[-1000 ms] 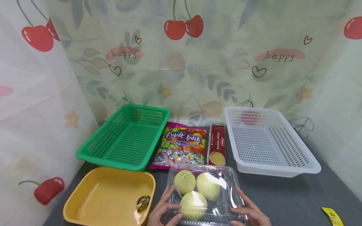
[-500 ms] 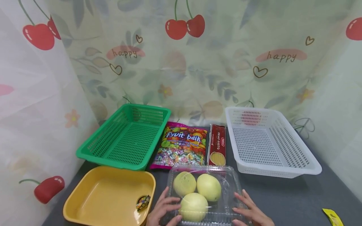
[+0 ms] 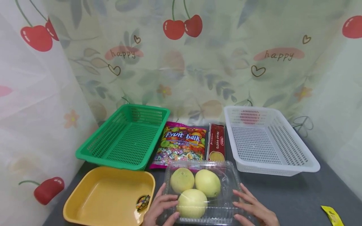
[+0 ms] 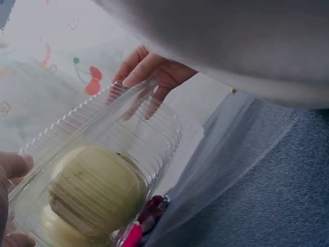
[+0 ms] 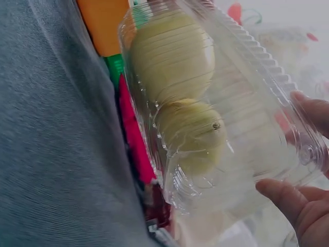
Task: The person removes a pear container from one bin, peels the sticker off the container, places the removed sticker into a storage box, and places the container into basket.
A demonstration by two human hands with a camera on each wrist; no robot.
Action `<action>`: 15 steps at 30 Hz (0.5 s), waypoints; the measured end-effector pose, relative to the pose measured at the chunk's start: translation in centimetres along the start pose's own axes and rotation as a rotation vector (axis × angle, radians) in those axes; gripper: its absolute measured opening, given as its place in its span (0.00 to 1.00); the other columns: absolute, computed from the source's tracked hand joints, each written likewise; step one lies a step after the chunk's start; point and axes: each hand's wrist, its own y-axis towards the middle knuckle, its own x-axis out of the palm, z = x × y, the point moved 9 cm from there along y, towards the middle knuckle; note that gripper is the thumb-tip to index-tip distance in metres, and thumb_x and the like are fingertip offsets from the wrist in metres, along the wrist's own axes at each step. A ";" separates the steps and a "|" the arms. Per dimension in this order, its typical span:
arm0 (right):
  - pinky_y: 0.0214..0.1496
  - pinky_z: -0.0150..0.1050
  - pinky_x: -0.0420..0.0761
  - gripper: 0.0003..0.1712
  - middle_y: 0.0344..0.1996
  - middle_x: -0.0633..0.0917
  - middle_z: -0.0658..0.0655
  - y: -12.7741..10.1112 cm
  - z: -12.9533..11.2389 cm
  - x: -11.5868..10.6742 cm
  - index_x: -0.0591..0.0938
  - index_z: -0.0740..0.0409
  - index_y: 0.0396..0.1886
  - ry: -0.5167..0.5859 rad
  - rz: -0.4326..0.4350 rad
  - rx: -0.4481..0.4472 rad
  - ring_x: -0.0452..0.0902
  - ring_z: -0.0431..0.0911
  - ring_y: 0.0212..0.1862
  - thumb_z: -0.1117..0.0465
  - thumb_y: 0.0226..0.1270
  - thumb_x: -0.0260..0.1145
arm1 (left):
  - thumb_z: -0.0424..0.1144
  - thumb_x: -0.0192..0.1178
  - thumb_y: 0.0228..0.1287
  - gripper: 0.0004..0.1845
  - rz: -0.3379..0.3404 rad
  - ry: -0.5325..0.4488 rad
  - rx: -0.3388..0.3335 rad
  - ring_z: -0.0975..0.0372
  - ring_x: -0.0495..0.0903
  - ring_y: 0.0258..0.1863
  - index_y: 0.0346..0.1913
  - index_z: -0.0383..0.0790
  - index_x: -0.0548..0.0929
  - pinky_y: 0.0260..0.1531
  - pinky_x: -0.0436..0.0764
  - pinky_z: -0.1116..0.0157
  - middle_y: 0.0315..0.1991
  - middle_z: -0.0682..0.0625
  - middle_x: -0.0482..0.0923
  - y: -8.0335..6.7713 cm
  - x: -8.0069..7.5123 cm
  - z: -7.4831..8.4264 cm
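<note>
A clear plastic clamshell box with three yellow-green round fruits inside sits low in the middle of the head view. My left hand grips its left side, thumb on the lid. On the opposite side my right hand grips it with spread fingers. In the left wrist view the ribbed box fills the frame, my left thumb at its near edge and my right hand at the far edge. In the right wrist view my right hand pinches the box.
On the grey table stand a green basket at back left and a white basket at back right. Between them lie a candy bag and a red pasta packet. A yellow tray holds one small sweet. A yellow wrapper lies far right.
The box has shifted slightly up and away in view. Both hands stay on its sides, their fingers a little further along it.
</note>
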 end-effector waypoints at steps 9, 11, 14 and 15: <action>0.59 0.16 0.64 0.24 0.55 0.80 0.49 1.6 -0.7 -0.2 0.84 0.55 0.43 -0.022 0.000 0.091 0.62 0.32 0.67 0.77 0.43 0.72 | 0.25 0.68 0.46 0.20 0.033 0.046 -0.082 0.72 0.59 0.68 0.42 0.49 0.83 0.63 0.65 0.71 0.46 0.54 0.81 0.9 -1.3 1.0; 0.59 0.17 0.66 0.26 0.55 0.80 0.48 2.0 -1.2 -0.2 0.84 0.55 0.43 -0.009 0.001 0.046 0.62 0.34 0.67 0.79 0.42 0.71 | 0.24 0.68 0.47 0.20 0.035 0.032 -0.047 0.70 0.59 0.68 0.43 0.47 0.83 0.64 0.60 0.77 0.46 0.52 0.80 1.2 -1.5 1.2; 0.58 0.19 0.68 0.27 0.56 0.79 0.47 2.5 -1.6 -0.2 0.83 0.58 0.44 0.027 0.002 0.026 0.62 0.35 0.68 0.81 0.41 0.70 | 0.20 0.66 0.45 0.20 0.033 -0.011 0.038 0.66 0.59 0.69 0.44 0.39 0.82 0.65 0.55 0.80 0.46 0.46 0.79 1.5 -1.8 1.7; 0.58 0.19 0.70 0.26 0.56 0.79 0.47 2.7 -1.8 -0.2 0.83 0.60 0.45 0.041 -0.001 0.025 0.62 0.35 0.68 0.81 0.42 0.69 | 0.20 0.66 0.45 0.20 0.035 -0.010 0.038 0.67 0.59 0.69 0.44 0.40 0.82 0.65 0.55 0.80 0.46 0.46 0.79 1.7 -1.9 1.7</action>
